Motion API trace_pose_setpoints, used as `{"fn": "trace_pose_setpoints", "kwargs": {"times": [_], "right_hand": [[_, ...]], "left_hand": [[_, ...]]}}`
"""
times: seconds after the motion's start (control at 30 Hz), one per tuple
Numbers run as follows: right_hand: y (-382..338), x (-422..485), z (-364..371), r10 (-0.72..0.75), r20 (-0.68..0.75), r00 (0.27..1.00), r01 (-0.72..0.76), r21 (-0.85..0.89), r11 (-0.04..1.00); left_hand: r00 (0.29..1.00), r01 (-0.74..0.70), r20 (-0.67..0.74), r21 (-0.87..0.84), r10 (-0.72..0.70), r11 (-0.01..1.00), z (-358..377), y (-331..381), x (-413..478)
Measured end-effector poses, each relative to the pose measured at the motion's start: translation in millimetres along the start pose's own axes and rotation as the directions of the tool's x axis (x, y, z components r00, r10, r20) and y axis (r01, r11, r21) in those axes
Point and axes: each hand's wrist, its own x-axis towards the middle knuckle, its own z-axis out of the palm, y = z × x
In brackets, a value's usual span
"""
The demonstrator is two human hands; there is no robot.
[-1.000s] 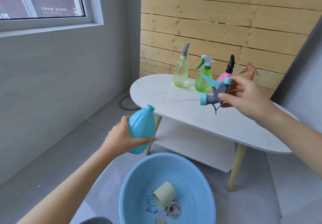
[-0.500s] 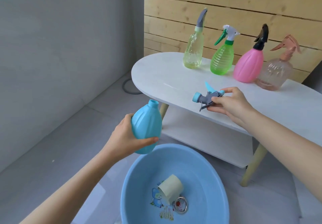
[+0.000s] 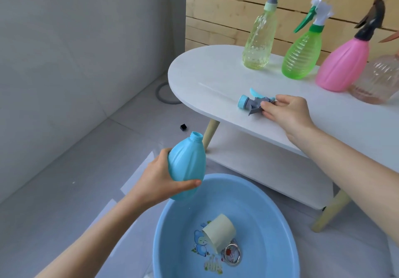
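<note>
Left hand (image 3: 159, 182), right hand (image 3: 287, 111) bare; both forearms (image 3: 356, 161) bare up to frame edge.

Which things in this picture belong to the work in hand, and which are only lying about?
In hand: blue bottle, open-necked, gripped by left hand; spray head, pinched by right hand, on white table.
Lying about: yellow bottle, green bottle, pink bottle, clear bottle on the table; blue basin on the floor; cup inside it.

The right hand (image 3: 287, 111) has carried the spray head (image 3: 253, 102) down from the air onto the white table (image 3: 216, 79), where it now lies, fingers pinching it.
</note>
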Motion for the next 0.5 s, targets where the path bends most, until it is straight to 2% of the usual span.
{"fn": "trace_pose_setpoints", "kwargs": {"times": [0.17,0.27,0.37,0.43,0.5], "right_hand": [[-8,-11,-11,-0.077,-0.019,0.997,0.07,-0.227,0.971],[-24,-34,-22,-0.147,0.04,0.988,0.152,-0.195,0.969],[-43,-74,-28,-0.189,0.228,0.955,0.231,-0.175,0.957],[-49,-105,-28,-0.161,0.418,0.894,0.285,-0.254,0.924],[-48,-132,-24,-0.096,0.547,0.831,0.331,-0.349,0.876]], "left_hand": [[1.0,-0.005,-0.013,0.008,0.005,1.0,-5,7,-8],[1.0,0.007,-0.024,-0.01,-0.007,1.0,-11,15,-18],[1.0,0.02,-0.015,-0.068,-0.021,0.997,-19,31,-33],[1.0,0.024,-0.005,-0.132,-0.025,0.991,-24,42,-43],[1.0,0.011,0.002,-0.212,-0.011,0.977,-26,52,-53]]}}
